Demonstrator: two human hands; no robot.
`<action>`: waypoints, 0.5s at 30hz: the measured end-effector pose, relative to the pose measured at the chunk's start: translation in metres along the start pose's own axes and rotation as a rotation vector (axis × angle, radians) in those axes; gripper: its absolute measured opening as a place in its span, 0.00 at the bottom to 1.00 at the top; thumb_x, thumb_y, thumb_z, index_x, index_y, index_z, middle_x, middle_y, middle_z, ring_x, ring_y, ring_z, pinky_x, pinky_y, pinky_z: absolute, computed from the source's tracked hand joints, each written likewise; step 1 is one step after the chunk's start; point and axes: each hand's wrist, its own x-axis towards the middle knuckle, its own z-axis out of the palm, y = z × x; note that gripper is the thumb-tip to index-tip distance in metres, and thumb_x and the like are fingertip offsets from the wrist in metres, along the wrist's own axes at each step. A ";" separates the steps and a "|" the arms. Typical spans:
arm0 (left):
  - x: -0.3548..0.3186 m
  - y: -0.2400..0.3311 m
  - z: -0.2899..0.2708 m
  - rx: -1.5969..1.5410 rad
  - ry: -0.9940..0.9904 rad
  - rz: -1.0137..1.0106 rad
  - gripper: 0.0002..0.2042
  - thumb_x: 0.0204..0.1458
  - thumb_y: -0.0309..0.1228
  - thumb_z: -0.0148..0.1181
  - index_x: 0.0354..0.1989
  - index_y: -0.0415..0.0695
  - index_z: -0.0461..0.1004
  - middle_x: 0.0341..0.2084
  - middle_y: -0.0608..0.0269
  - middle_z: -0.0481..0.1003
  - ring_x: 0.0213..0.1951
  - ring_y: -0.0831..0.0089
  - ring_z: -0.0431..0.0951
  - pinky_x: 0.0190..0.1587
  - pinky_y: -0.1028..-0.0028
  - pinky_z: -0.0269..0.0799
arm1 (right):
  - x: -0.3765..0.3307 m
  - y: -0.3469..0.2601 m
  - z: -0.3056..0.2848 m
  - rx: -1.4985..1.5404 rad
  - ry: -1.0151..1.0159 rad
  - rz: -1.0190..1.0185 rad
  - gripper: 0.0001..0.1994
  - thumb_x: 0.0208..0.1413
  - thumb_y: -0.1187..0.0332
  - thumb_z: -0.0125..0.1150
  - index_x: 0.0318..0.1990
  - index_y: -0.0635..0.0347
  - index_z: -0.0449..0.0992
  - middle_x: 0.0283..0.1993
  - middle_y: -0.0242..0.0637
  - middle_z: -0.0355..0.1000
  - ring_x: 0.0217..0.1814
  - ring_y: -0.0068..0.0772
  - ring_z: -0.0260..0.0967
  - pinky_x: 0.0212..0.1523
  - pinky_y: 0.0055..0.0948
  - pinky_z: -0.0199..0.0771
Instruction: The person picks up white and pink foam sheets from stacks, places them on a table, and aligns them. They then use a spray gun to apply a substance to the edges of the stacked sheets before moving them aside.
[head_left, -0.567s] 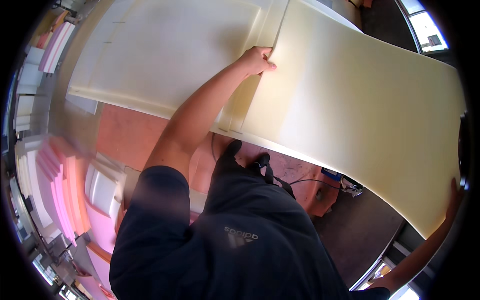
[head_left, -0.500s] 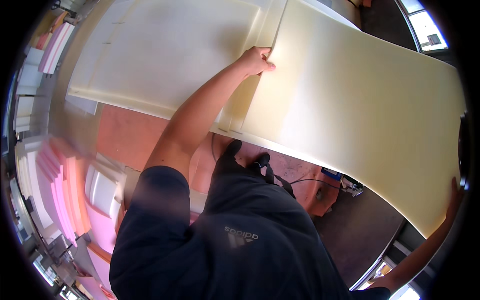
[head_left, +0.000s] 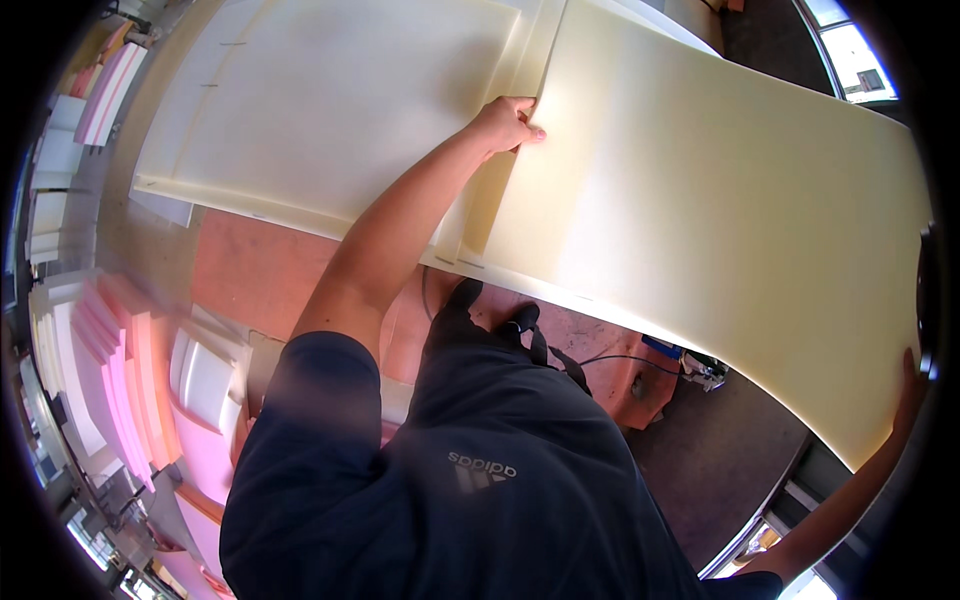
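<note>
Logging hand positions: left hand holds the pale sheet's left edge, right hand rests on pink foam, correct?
Wrong about the right hand: the head view shows it at the right end of the pale sheet. The left hand does hold the sheet's left edge.

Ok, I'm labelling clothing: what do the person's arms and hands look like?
The left hand wears no visible glove or watch; the left forearm is bare below a short, dark navy fabric sleeve. The right hand also looks gloveless, but is too dim for finer detail; the right forearm is bare, and that arm's dark fabric sleeve shows only partly.
</note>
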 end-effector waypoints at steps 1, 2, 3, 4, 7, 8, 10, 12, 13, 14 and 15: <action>0.002 -0.003 -0.001 0.002 -0.003 0.001 0.30 0.54 0.26 0.64 0.66 0.37 0.61 0.36 0.60 0.76 0.38 0.74 0.78 0.38 0.73 0.79 | 0.001 -0.001 0.002 0.005 0.004 0.002 0.34 0.60 0.51 0.59 0.64 0.69 0.63 0.61 0.46 0.67 0.60 0.39 0.65 0.61 0.32 0.63; 0.000 0.000 0.000 -0.005 -0.005 -0.004 0.31 0.54 0.25 0.64 0.66 0.37 0.60 0.36 0.59 0.76 0.38 0.74 0.78 0.38 0.73 0.79 | 0.002 -0.001 0.002 0.011 -0.002 0.009 0.34 0.60 0.51 0.59 0.64 0.69 0.63 0.61 0.46 0.67 0.60 0.39 0.65 0.61 0.32 0.63; -0.002 0.003 0.000 -0.012 -0.005 -0.009 0.31 0.54 0.25 0.64 0.66 0.37 0.60 0.36 0.59 0.76 0.38 0.74 0.78 0.38 0.73 0.78 | 0.002 -0.001 0.003 0.016 -0.008 0.016 0.34 0.60 0.51 0.59 0.64 0.69 0.63 0.61 0.46 0.67 0.60 0.39 0.65 0.61 0.31 0.63; -0.004 0.005 0.000 -0.018 -0.006 -0.014 0.31 0.54 0.25 0.64 0.66 0.37 0.59 0.37 0.59 0.76 0.38 0.74 0.78 0.38 0.73 0.78 | 0.001 -0.001 0.006 0.021 -0.011 0.024 0.34 0.60 0.51 0.59 0.64 0.69 0.63 0.61 0.46 0.67 0.60 0.39 0.65 0.61 0.31 0.63; -0.006 0.007 0.000 0.001 0.011 -0.028 0.32 0.54 0.25 0.64 0.67 0.37 0.59 0.37 0.59 0.76 0.38 0.74 0.79 0.39 0.74 0.78 | 0.002 -0.001 0.009 0.044 -0.017 0.040 0.33 0.60 0.51 0.59 0.64 0.69 0.63 0.61 0.46 0.67 0.60 0.38 0.65 0.61 0.31 0.63; -0.003 0.005 -0.001 -0.004 -0.002 -0.025 0.32 0.54 0.25 0.64 0.67 0.36 0.58 0.38 0.58 0.76 0.38 0.73 0.79 0.39 0.74 0.78 | 0.002 -0.001 0.009 0.054 -0.019 0.040 0.33 0.60 0.51 0.59 0.64 0.69 0.63 0.61 0.46 0.67 0.60 0.38 0.65 0.61 0.31 0.63; 0.002 0.000 -0.002 -0.014 -0.028 -0.019 0.33 0.53 0.24 0.64 0.68 0.36 0.56 0.38 0.58 0.76 0.38 0.73 0.79 0.39 0.74 0.78 | 0.007 0.000 0.010 0.069 -0.022 0.046 0.33 0.60 0.51 0.59 0.64 0.69 0.63 0.61 0.45 0.67 0.60 0.38 0.65 0.61 0.31 0.63; 0.002 0.000 -0.002 -0.005 -0.020 -0.019 0.34 0.53 0.24 0.65 0.68 0.35 0.55 0.38 0.58 0.76 0.38 0.73 0.79 0.38 0.73 0.78 | 0.007 0.001 0.012 0.080 -0.024 0.056 0.33 0.60 0.51 0.59 0.64 0.69 0.63 0.61 0.45 0.67 0.60 0.38 0.65 0.61 0.31 0.63; 0.003 -0.001 -0.002 0.000 -0.015 -0.019 0.35 0.53 0.24 0.65 0.68 0.34 0.55 0.38 0.57 0.76 0.38 0.73 0.79 0.38 0.73 0.78 | 0.008 0.002 0.013 0.084 -0.023 0.058 0.33 0.60 0.51 0.59 0.64 0.69 0.63 0.61 0.45 0.67 0.60 0.38 0.65 0.61 0.31 0.63; 0.003 -0.002 -0.002 -0.001 -0.010 -0.018 0.35 0.53 0.24 0.65 0.68 0.34 0.55 0.38 0.57 0.77 0.38 0.73 0.79 0.38 0.73 0.78 | 0.007 0.003 0.015 0.085 -0.022 0.062 0.33 0.60 0.51 0.59 0.64 0.69 0.63 0.61 0.45 0.67 0.60 0.38 0.65 0.61 0.31 0.63; 0.004 -0.004 -0.002 -0.002 -0.005 -0.017 0.35 0.53 0.24 0.65 0.68 0.34 0.54 0.38 0.57 0.77 0.38 0.73 0.79 0.38 0.73 0.78 | 0.009 0.003 0.015 0.090 -0.024 0.065 0.33 0.60 0.51 0.59 0.64 0.69 0.63 0.61 0.45 0.67 0.60 0.38 0.65 0.61 0.31 0.63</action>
